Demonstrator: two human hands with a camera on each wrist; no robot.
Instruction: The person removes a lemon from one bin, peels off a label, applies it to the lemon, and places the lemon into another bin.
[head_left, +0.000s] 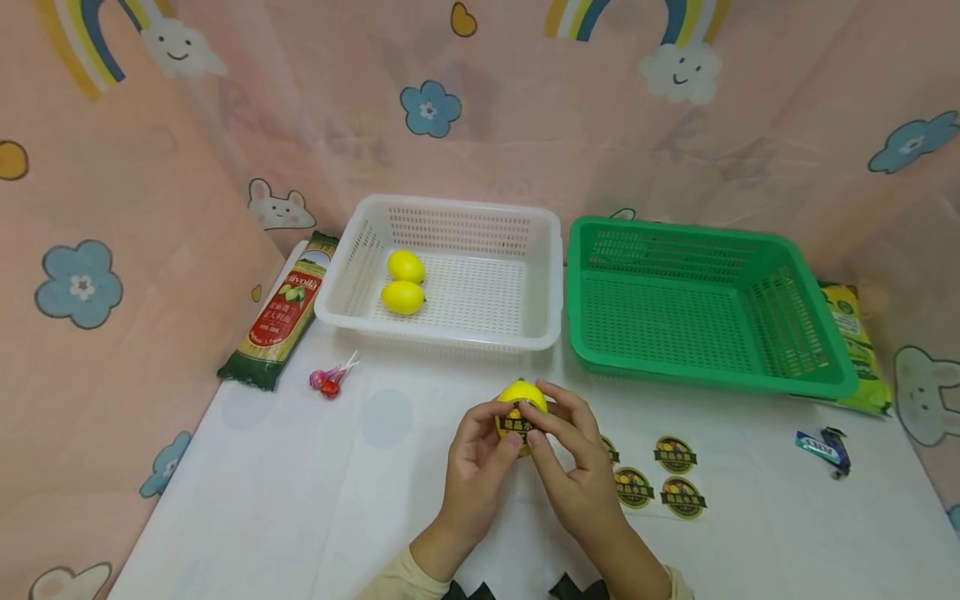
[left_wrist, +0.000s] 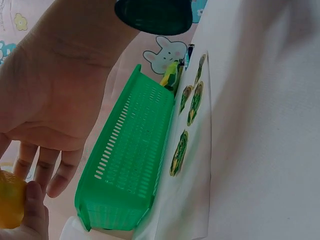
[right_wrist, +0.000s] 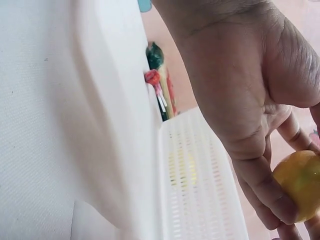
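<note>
Between both hands, above the front of the table, is a yellow lemon (head_left: 522,390) with a round black-and-gold sticker (head_left: 514,425) on the side facing me. My left hand (head_left: 480,467) grips the lemon from the left, thumb near the sticker's lower edge. From the other side my right hand (head_left: 581,467) holds it, thumb and forefinger touching the sticker. Both wrist views show the lemon (left_wrist: 11,200) at the fingertips, its sticker out of sight. Just right of the right hand lie several matching stickers (head_left: 676,455) on a backing sheet, one partly hidden by that hand.
A white basket (head_left: 442,332) with two lemons (head_left: 403,297) stands at the back, beside a green basket (head_left: 712,379). Left are a long red-and-green packet (head_left: 281,308) and lollipops (head_left: 328,382). Right are small wrapped sweets (head_left: 825,450) and a yellow-green bag (head_left: 862,358) behind the green basket.
</note>
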